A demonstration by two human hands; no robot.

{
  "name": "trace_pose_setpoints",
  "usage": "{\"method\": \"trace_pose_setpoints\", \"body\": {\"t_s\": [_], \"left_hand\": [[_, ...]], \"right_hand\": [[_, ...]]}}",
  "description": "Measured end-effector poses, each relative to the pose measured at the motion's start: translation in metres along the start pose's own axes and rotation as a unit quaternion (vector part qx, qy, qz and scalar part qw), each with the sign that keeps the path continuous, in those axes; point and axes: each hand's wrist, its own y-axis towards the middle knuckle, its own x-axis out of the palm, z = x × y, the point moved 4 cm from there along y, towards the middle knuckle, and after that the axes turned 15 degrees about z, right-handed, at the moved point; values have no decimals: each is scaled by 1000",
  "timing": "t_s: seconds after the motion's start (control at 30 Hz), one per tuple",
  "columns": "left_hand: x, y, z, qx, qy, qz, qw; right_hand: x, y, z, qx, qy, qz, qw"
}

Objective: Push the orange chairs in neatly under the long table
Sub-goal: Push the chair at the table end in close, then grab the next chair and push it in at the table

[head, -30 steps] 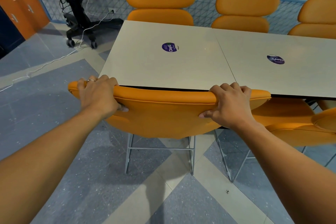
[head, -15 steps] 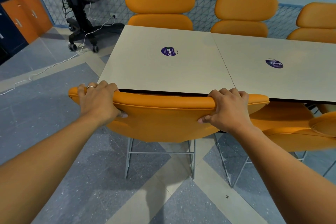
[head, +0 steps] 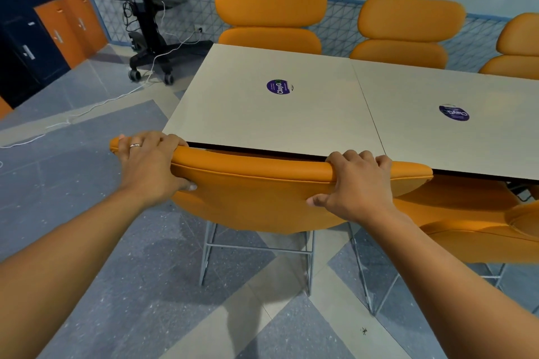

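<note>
Inspector: Nothing of substance has moved in the last second. The near orange chair (head: 256, 192) stays with the top of its backrest at the near edge of the tabletop (head: 291, 125), and both your hands keep their hold. Only your view has lifted a little.

Operator: How does the room stand, largest item first?

Inspector: The long tabletop is two pale panels joined at a seam. Three far chairs (head: 271, 6) (head: 408, 20) (head: 522, 35) stand upright just behind its far edge. On your side, the near orange chair sits at the left panel. I cannot tell whether its backrest touches the edge or stops just short. A second near chair (head: 466, 218) is just beside it on your right, with part of it under the tabletop edge.

Operator: And my hands?

Inspector: Your left hand (head: 148, 163) is clamped over the left end of the backrest top, with the fingers over the front and the thumb pressed on the rear face. Your right hand (head: 358, 186) grips the same way near the right end, its thumb lying along the rear face.

Operator: Small items?

Inspector: Two round purple stickers (head: 279, 86) (head: 453, 112) are on the tabletop, one per panel. Your left hand wears a ring (head: 134, 145).
</note>
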Motion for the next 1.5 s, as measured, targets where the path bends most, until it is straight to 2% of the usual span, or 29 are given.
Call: {"method": "trace_pose_setpoints", "body": {"t_s": [0.07, 0.13, 0.23, 0.33, 0.53, 0.87, 1.03, 1.33, 1.5], "left_hand": [[-2, -2, -2, 9, -29, -5, 1000], [-8, -2, -6, -2, -78, -14, 997], [-23, 1, -16, -39, -146, 1, 989], [-36, 14, -26, -82, -212, 27, 973], [-45, 41, -83, -96, -223, 1, 970], [-50, 84, -265, -127, -268, -31, 954], [-42, 103, -338, -139, -269, -66, 951], [1, 165, -396, -135, -272, -143, 942], [39, 229, -417, -124, -265, -157, 943]], "right_hand": [[-7, 6, -8, -17, 39, -46, 998], [-15, 13, -19, -16, 137, -93, 986], [-24, 24, -43, 3, 314, -124, 941], [-20, 41, -68, 3, 379, -134, 916], [-13, 85, -142, -16, 355, -163, 920], [-3, 168, -320, -24, 302, -157, 940], [8, 204, -393, -22, 314, -167, 934], [45, 275, -458, -30, 280, -208, 937], [102, 334, -472, -15, 250, -244, 937]]}}
